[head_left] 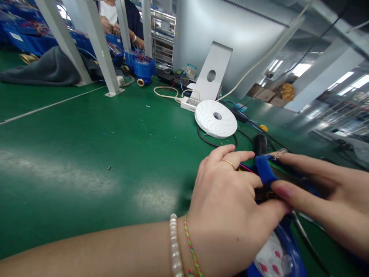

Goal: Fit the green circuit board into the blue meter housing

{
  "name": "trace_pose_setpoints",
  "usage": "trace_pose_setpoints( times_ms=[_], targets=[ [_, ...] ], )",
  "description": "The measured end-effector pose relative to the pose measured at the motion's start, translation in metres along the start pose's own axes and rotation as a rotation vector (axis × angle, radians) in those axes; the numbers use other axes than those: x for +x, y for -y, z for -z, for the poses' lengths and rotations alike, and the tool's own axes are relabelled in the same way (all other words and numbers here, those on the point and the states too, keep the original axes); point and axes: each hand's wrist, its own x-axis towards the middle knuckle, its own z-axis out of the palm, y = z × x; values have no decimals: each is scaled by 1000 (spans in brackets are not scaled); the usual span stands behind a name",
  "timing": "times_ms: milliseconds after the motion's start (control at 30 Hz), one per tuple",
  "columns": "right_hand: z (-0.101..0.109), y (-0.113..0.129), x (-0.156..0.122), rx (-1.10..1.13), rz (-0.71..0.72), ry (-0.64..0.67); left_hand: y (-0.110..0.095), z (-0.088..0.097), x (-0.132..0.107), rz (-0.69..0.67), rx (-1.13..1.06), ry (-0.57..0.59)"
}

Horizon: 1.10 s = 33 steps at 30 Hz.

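Observation:
A blue plastic housing [266, 169] with wires inside is at the lower right, mostly hidden behind my fingers. My left hand [227, 207] comes in from the left and grips its near side, thumb and fingers bent around the edge. From the right, my right hand [325, 192] holds the same housing, its thumb pressed near a raised blue tab and close to my left thumb. Below them shows a clear round cover [273, 254] with a white, red-marked face under it. What lies between the fingertips is hidden.
A white reel of labels [216, 119] lies on the green table [86, 146], near a white power strip [189, 104] and cables. Behind stands a large monitor [211, 69]. Blue metering units [142, 67], a grey cloth [49, 67] and metal posts line the far side, where another person's hands work.

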Motion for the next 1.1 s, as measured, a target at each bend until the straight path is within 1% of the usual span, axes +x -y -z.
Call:
trace_pose_setpoints(
  times_ms=[100, 167, 233, 333, 400, 467, 600, 700, 767, 833, 933, 1033, 1100],
  targets=[
    [3, 9, 4, -29, 82, 26, 0, 0, -1, -25, -10, -8],
    [5, 13, 6, 15, 89, 34, 1, 1, -1, -54, -2, -6],
    [6, 14, 7, 47, 91, 43, 2, 3, 0, -90, 16, 22],
    [5, 15, 7, 73, 88, 50, 5, 5, 2, -140, 41, 54],
    [4, 15, 5, 75, 108, 43, 6, 5, 3, -164, 44, 55],
    [2, 16, 2, 71, 132, 33, 8, 3, 3, -154, 29, 56],
    [-1, 16, -2, 42, 163, -8, 10, 2, 0, -84, -2, 54],
    [-3, 14, -5, 12, 215, -59, 9, 6, 2, -45, 41, 63],
    [-4, 10, -8, 26, 240, -62, 9, 10, 8, -58, 96, 81],
    [-6, 6, -11, 49, 229, -29, 9, 12, 16, -107, 129, 125],
    [-8, 1, -13, 62, 234, 1, 13, 15, 32, -210, 131, 253],
    [-8, -3, -11, 32, 336, 18, 15, 15, 43, -278, 171, 378],
    [-8, -8, -9, 3, 438, 18, 16, 14, 46, -289, 204, 410]
  ],
)
